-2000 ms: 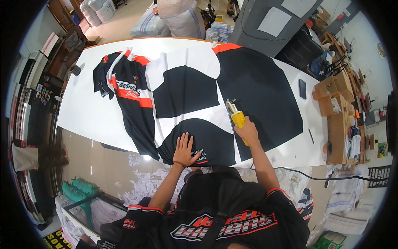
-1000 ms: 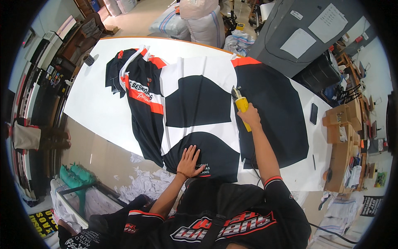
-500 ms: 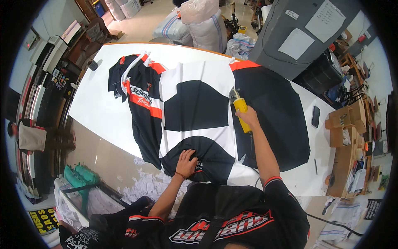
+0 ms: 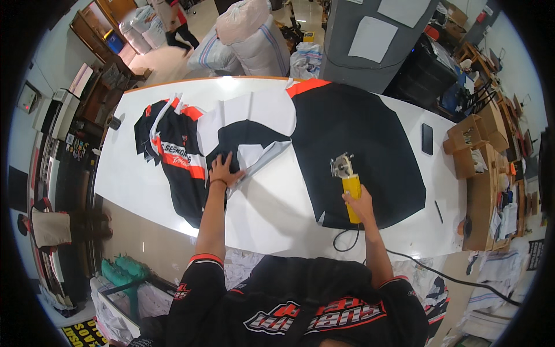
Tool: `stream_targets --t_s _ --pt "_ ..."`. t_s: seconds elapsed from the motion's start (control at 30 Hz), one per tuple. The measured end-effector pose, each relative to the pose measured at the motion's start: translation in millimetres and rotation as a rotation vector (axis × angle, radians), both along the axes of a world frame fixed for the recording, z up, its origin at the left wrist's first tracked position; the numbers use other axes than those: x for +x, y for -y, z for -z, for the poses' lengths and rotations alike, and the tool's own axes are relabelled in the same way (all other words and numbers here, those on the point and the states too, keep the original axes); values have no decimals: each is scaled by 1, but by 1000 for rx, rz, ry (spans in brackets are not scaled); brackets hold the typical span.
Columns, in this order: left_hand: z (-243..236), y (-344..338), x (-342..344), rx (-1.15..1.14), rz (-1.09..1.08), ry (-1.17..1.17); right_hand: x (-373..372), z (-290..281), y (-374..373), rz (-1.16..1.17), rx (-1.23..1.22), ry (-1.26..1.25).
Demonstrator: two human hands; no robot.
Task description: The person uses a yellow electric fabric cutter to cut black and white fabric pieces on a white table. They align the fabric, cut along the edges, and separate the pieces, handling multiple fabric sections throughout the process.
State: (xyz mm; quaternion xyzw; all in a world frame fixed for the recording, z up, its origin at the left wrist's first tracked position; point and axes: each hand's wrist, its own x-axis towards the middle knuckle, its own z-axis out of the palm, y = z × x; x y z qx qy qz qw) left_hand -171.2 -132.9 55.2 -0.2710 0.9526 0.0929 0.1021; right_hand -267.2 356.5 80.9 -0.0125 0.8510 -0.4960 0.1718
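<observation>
My right hand [image 4: 361, 205] is wrapped round the yellow body of an electric fabric cutter [image 4: 351, 196], whose metal head and round blade stand over the large black fabric panel [image 4: 370, 133]. A cord loops from its lower end. Farther left, my left hand [image 4: 222, 173] presses down with spread fingers on a black and white fabric piece [image 4: 248, 132]. Beside that hand the cloth is folded over, showing a pale underside. Left of it lie printed black, white and orange jersey pieces [image 4: 179, 153], bunched together.
A phone [image 4: 427, 139] and a pen [image 4: 439, 211] lie on the white table [image 4: 266, 228] at the right. A dark cup [image 4: 114, 122] stands at its far left. Beyond are stuffed sacks [image 4: 254, 43] and a grey pillar [image 4: 355, 63]. Cardboard boxes [image 4: 477, 139] stand at right; people are farther off.
The cutter in my right hand has come nearer, away from the white fabric's edge. My left hand has moved left and farther away, and the black and white piece is now folded leftward, baring white table.
</observation>
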Motion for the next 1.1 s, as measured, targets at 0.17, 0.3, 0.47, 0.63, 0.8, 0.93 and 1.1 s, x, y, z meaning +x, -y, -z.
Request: stream_targets --t_s 0.17,0.3,0.47,0.63,0.8,0.93,1.1 --pt "-7 -58 26 -47 -47 126 22 10 -50 53 -46 16" --pt "8 -105 99 -32 -43 129 25 21 -117 86 -71 63" --pt "-35 -130 122 332 30 504 33 -11 -172 107 4 49" --pt "-5 -73 31 273 152 -412 54 -10 -167 183 -70 4" --pt "16 -30 -37 15 445 -135 82 -23 -111 157 -74 2" --pt "34 -31 -23 -18 344 36 123 -18 -73 206 -33 52" --pt "24 -59 41 65 62 83 161 -18 -28 141 192 2"
